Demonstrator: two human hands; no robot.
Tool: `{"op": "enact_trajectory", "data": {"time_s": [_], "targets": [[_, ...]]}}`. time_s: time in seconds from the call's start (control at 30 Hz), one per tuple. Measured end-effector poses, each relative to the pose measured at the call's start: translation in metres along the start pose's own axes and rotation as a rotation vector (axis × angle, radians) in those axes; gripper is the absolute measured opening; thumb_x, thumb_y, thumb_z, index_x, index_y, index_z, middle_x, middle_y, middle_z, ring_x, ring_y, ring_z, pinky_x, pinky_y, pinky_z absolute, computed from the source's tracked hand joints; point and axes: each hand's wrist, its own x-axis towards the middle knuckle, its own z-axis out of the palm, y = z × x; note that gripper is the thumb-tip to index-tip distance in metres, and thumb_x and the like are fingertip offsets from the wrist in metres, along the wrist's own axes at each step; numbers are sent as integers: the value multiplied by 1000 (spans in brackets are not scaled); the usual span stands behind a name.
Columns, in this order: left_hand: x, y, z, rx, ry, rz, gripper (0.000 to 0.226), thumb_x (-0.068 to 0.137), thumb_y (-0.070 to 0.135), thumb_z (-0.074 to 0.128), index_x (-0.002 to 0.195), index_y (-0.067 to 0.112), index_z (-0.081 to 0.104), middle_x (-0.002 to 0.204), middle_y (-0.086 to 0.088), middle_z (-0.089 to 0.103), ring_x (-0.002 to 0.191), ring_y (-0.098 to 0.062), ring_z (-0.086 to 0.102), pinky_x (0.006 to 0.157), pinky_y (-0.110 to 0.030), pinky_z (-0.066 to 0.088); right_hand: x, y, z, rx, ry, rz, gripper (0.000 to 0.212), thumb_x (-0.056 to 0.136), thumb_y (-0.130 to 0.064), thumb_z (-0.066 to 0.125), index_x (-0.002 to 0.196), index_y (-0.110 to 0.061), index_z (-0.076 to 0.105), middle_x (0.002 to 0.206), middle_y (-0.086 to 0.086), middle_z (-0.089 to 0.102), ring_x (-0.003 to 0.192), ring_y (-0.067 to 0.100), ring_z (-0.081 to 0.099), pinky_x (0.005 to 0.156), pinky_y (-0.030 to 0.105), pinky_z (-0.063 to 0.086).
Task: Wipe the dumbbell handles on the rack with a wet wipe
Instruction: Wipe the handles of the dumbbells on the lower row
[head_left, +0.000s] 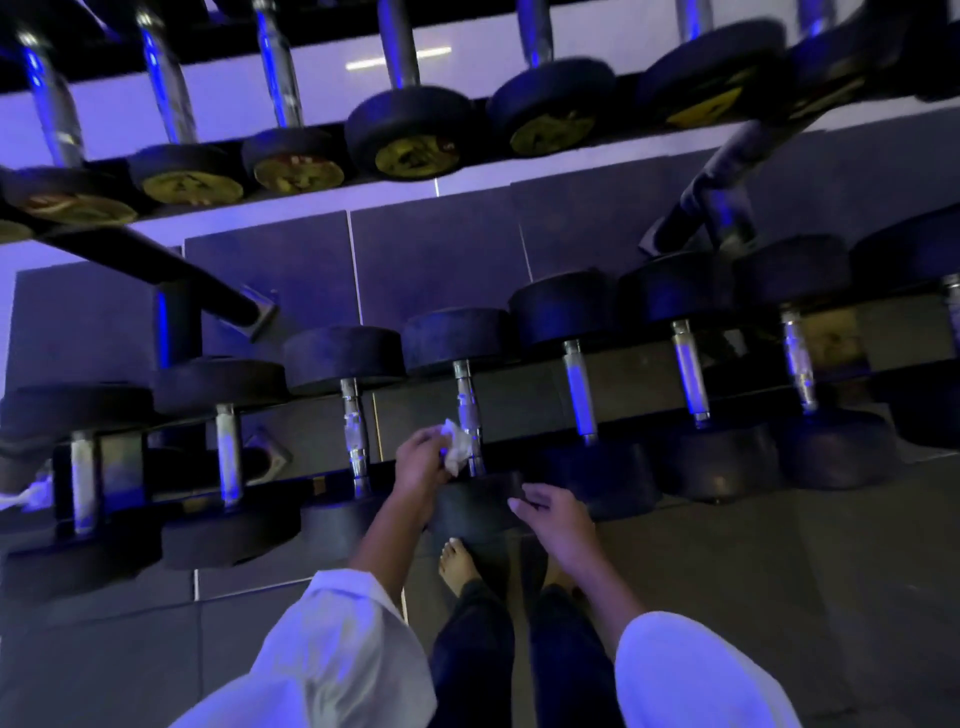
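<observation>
**Soft wipe against a hard chrome grip**

The wet wipe (456, 446) is a small, crumpled white wad, pinched in the left hand (422, 461) and lying just beside, perhaps touching, the lower part of the dumbbell handle (469, 415) on the lower rack (524, 382). It looks limp and light, likely damp and prone to tearing, so it is best bunched in the fingertips and wrapped round the bar. The handle is a slim, shiny metal bar between two black rubber heads; it should be stiff, heavy and unmoving under pressure, possibly slick when wet.

Right of that handle, the right hand (558, 517) is spread and holds nothing, over the near head (475, 506). More handles run along the rack on either side, with an upper tier (311, 156) above.
</observation>
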Motion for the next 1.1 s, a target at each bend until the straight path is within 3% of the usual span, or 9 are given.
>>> {"op": "enact_trajectory", "data": {"time_s": [0.13, 0.2, 0.3, 0.4, 0.6, 0.8, 0.93, 1.03, 1.1], "targets": [[-45, 11, -5, -51, -32, 14, 20, 91, 1, 50, 76, 11, 57, 62, -8, 54, 43, -11, 53, 37, -12, 37, -35, -21, -5, 136, 154, -117, 29, 84, -12, 67, 111, -4, 65, 104, 11, 69, 93, 14, 63, 73, 5, 44], [-63, 16, -6, -56, -58, 35, 21, 91, 0, 50, 74, 10, 57, 50, -3, 57, 38, -8, 53, 34, -10, 34, -50, -33, -4, 161, 157, -171, 24, 84, -10, 65, 107, -4, 67, 101, 11, 70, 87, 9, 61, 68, 1, 42], [-82, 19, -9, -35, -85, 65, 20, 90, -1, 50, 76, 11, 57, 42, 3, 57, 34, -2, 52, 35, -11, 36, -67, -47, -4, 192, 132, -203, 20, 85, -10, 64, 103, -2, 68, 100, 13, 70, 86, 9, 60, 68, 5, 42], [-93, 21, -8, -26, -78, 76, 17, 90, 3, 53, 77, 11, 59, 60, -5, 58, 39, -4, 53, 40, -14, 40, -76, -54, -15, 223, 119, -222, 19, 85, -10, 64, 100, 0, 69, 97, 12, 69, 85, 9, 58, 65, 4, 40], [-97, 18, 14, -42, -54, 74, 17, 90, 4, 54, 76, 11, 59, 70, -10, 55, 58, -16, 50, 36, -12, 40, -69, -41, -53, 252, 133, -212, 19, 85, -13, 65, 100, -1, 69, 87, 3, 65, 74, 4, 57, 62, 3, 40], [-92, -3, 71, -31, -20, 67, 18, 91, 3, 52, 75, 10, 59, 65, -8, 54, 53, -13, 50, 38, -12, 38, -38, -11, -96, 230, 56, -165, 20, 86, -17, 64, 100, -5, 70, 70, -13, 58, 66, -3, 51, 56, 8, 36], [-77, -17, 125, -49, 24, 108, 15, 91, -2, 50, 84, 8, 58, 64, -5, 58, 45, -5, 55, 40, -13, 41, -2, 8, -131, 206, -13, -142, 21, 86, -18, 64, 102, -5, 70, 77, -6, 61, 72, 4, 54, 62, 15, 39], [-51, -28, 162, -81, 55, 154, 14, 89, -5, 52, 100, 0, 58, 78, -12, 60, 63, -14, 55, 58, -21, 45, 29, 24, -156, 203, -3, -131, 20, 85, -17, 66, 99, -4, 71, 84, 3, 65, 82, 13, 57, 72, 22, 42], [-30, -37, 179, -41, 92, 177, 20, 88, -5, 53, 107, -3, 56, 81, -12, 59, 64, -13, 54, 60, -21, 45, 49, 34, -169, 192, 19, -123, 20, 84, -17, 66, 99, -4, 71, 91, 8, 69, 85, 13, 59, 73, 20, 43]]}}
